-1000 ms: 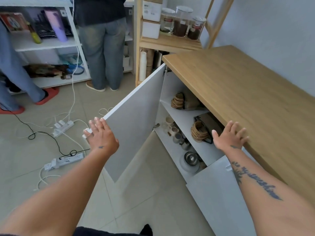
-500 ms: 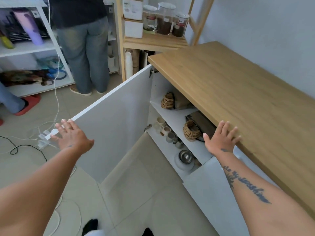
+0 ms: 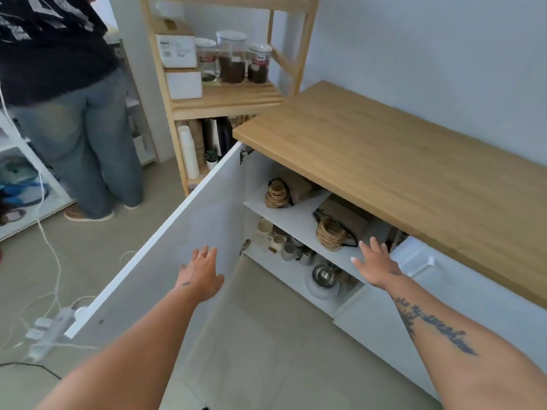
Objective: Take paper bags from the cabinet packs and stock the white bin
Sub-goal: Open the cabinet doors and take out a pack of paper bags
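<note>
The white cabinet stands open under a wooden countertop (image 3: pixel 384 161). On its upper shelf (image 3: pixel 296 220) lie two packs of brown paper bags with twisted handles: one pack (image 3: pixel 337 229) near the front, another (image 3: pixel 284 192) further back. My right hand (image 3: pixel 377 264) hovers open just right of the front pack, at the shelf's edge. My left hand (image 3: pixel 202 273) is open and empty in front of the inside face of the left door (image 3: pixel 165 261). A white bin (image 3: pixel 414 255) peeks out inside the cabinet, behind my right hand.
Cups (image 3: pixel 275 238) and metal bowls (image 3: pixel 324 275) fill the lower shelf. The right door (image 3: pixel 399 321) stands partly open. A person in jeans (image 3: pixel 80 137) stands at the left. A wooden rack (image 3: pixel 225 96) holds jars. Power strips and cables (image 3: pixel 50 329) lie on the floor.
My left hand has left the door's outer edge and moved inward before the door's inner face. My right hand has dropped from the countertop edge toward the shelf. The view has shifted closer.
</note>
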